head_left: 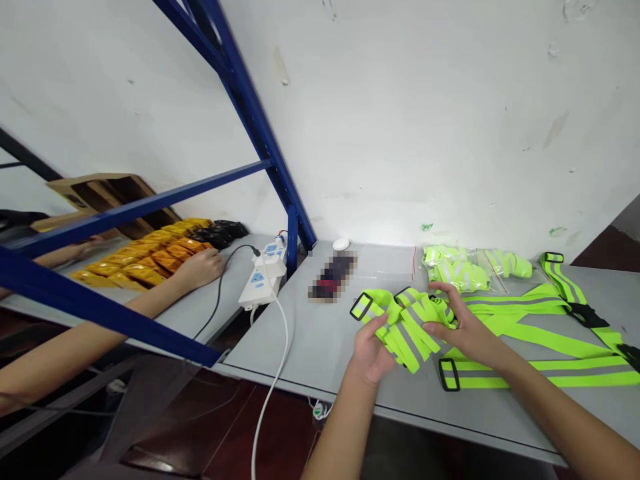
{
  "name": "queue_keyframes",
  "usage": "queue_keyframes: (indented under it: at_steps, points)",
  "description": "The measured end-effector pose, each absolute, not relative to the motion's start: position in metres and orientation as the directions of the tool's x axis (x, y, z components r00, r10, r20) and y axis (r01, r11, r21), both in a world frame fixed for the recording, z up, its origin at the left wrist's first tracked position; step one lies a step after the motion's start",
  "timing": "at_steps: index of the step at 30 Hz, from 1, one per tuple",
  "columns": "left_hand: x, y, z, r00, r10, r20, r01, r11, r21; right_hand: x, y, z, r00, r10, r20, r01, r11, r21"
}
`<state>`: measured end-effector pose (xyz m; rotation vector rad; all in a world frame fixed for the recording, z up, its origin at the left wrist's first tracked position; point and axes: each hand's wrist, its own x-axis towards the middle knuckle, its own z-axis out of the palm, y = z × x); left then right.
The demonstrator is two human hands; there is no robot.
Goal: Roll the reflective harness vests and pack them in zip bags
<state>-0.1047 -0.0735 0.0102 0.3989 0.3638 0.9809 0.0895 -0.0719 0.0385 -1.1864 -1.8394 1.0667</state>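
A folded bundle of neon-yellow reflective strap [407, 327] with grey stripes and black buckles is held between both hands above the table. My left hand [371, 350] grips its lower left side, the fingers partly hidden beneath it. On the right side, my right hand [463, 327] closes on the bundle with thumb in front and fingers behind. Under and beyond my right forearm, another reflective strap harness [540, 333] lies spread flat, with black buckles. Clear bags [457, 270] holding rolled neon straps rest against the wall behind.
A pixelated flat object [333, 277] and a white round item [341, 244] lie at the table's back. Left stand a blue metal frame [260, 127] and a white power strip [265, 273], its white cable [285, 333] hanging over the edge. Another person's hand [203, 267] touches yellow packets [145, 257].
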Motion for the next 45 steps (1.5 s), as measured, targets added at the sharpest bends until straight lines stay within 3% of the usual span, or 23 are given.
queue_keyframes:
  at_steps: [5,9,13,17,21,23,25,27,29,32,36,38,41,45]
  points:
    - [-0.097,-0.075,0.007,0.495,0.821,-0.285,-0.566,0.553,0.611,0.102,-0.062,0.04,-0.446,0.894,-0.03,0.467,0.204,-0.861]
    - [-0.089,-0.077,0.011,0.435,0.849,-0.299,-0.523,0.508,0.684,0.099,-0.062,0.043,-0.367,0.912,-0.184,0.422,-0.013,-0.907]
    - [-0.084,-0.075,0.012,0.367,0.882,-0.295,-0.623,0.469,0.626,0.085,-0.067,0.037,-0.199,0.937,-0.287,0.259,-0.232,-0.938]
    - [-0.08,-0.073,0.013,0.318,0.902,-0.292,-0.685,0.432,0.586,0.071,-0.072,0.023,-0.135,0.954,-0.266,0.049,-0.262,-0.964]
    - [-0.076,-0.073,0.01,0.24,0.911,-0.335,-0.602,0.41,0.685,0.061,-0.076,0.015,-0.048,0.917,-0.397,-0.079,-0.4,-0.913]
    - [-0.074,-0.074,0.005,0.125,0.955,-0.269,-0.475,0.295,0.829,0.059,-0.076,0.016,-0.007,0.901,-0.435,-0.088,-0.434,-0.897]
    - [-0.072,-0.076,0.001,0.048,0.996,-0.074,-0.287,0.084,0.954,0.058,-0.074,0.019,0.021,0.908,-0.419,-0.071,-0.416,-0.906]
    - [-0.071,-0.078,-0.003,0.084,0.987,0.136,-0.082,-0.13,0.988,0.059,-0.071,0.022,0.029,0.923,-0.383,-0.044,-0.381,-0.923]
    - [-0.071,-0.079,-0.004,0.187,0.951,0.247,0.101,-0.268,0.958,0.061,-0.069,0.024,0.017,0.928,-0.373,-0.035,-0.373,-0.927]
    - [-0.073,-0.082,-0.002,0.334,0.904,0.265,0.311,-0.372,0.875,0.066,-0.067,0.028,-0.032,0.895,-0.445,-0.136,-0.445,-0.885]
    - [-0.072,-0.083,0.001,0.357,0.887,0.293,0.434,-0.436,0.788,0.073,-0.069,0.035,-0.268,0.874,-0.405,-0.301,-0.476,-0.826]
    - [-0.068,-0.083,-0.002,0.349,0.88,0.322,0.475,-0.463,0.749,0.073,-0.071,0.039,-0.28,0.875,-0.395,-0.227,-0.46,-0.858]
    - [-0.061,-0.083,-0.01,0.391,0.857,0.336,0.534,-0.509,0.675,0.07,-0.073,0.04,-0.132,0.896,-0.424,-0.06,-0.434,-0.899]
    - [-0.058,-0.086,-0.012,0.451,0.84,0.302,0.533,-0.525,0.663,0.071,-0.07,0.031,-0.127,0.918,-0.376,-0.041,-0.383,-0.923]
